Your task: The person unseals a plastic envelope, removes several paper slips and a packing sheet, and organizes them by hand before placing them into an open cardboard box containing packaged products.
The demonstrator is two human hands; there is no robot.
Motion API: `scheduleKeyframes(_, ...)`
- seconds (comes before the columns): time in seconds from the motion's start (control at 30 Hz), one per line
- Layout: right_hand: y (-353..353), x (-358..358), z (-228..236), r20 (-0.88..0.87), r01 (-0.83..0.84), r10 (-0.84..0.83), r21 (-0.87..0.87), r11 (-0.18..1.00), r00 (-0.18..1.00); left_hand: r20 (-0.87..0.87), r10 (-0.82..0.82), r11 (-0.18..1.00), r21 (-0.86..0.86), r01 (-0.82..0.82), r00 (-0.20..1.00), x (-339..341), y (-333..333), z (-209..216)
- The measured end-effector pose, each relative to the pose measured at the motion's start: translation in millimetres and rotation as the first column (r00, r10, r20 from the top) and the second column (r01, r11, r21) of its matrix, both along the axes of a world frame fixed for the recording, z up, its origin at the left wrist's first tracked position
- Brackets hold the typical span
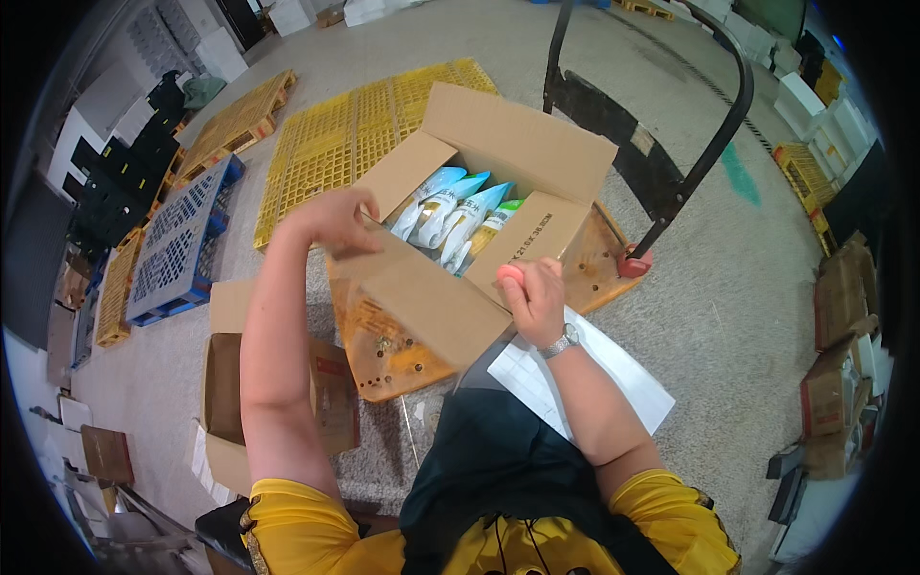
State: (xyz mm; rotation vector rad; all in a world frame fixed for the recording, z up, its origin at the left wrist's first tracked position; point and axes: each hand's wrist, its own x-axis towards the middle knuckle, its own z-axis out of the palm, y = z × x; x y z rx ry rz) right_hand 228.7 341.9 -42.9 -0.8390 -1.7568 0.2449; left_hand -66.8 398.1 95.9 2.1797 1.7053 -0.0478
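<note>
A cardboard box (546, 230) stands with its flaps up or folded out. Inside are several pouches (470, 216) with blue and white wrapping, one with a green top. At the box's left corner, by the near flap (422, 292), my left hand (337, 220) is curved with thumb and fingers apart. Whether it touches the flap I cannot tell. My right hand (540, 302) is closed around a small coral-pink object (511, 275) at the near right corner; its kind is mostly hidden. White paper (632, 393) lies under my right forearm, which wears a watch.
The box rests on an orange platform cart (383, 369) with a black handle (736, 105). Another open cardboard box (225, 383) stands at the left. Yellow (335, 134) and blue (187, 240) pallets lie on the floor beyond, and cartons (829, 393) are stacked at the right.
</note>
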Motion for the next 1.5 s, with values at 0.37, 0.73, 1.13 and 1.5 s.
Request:
scheduleKeyframes(0.37, 1, -5, -5, -0.012, 0.033, -0.033, 0.064, 0.997, 0.999, 0.144, 0.361, 0.776, 0.502, -0.382, 0.922, -11, 50, -114)
scheduleKeyframes(0.73, 32, 14, -16, -0.057, 0.146, -0.141, 0.094, 0.985, 0.988, -0.048, 0.618, 0.757, 0.307, -0.577, 0.785, 6, 20, -87)
scheduleKeyframes(1.13, -27, 46, 26, -0.020, -0.224, 0.227, -0.267, 0.937, 0.974, 0.620, 0.775, 0.555, -0.579, -0.597, 0.120, -129, -60, -43)
scheduleKeyframes(1.5, -17, 31, 1, 0.228, -0.097, 0.161, -0.266, 0.959, 0.960, -0.140, -0.037, 0.508, 0.850, 0.139, 0.989, -32, -65, -52)
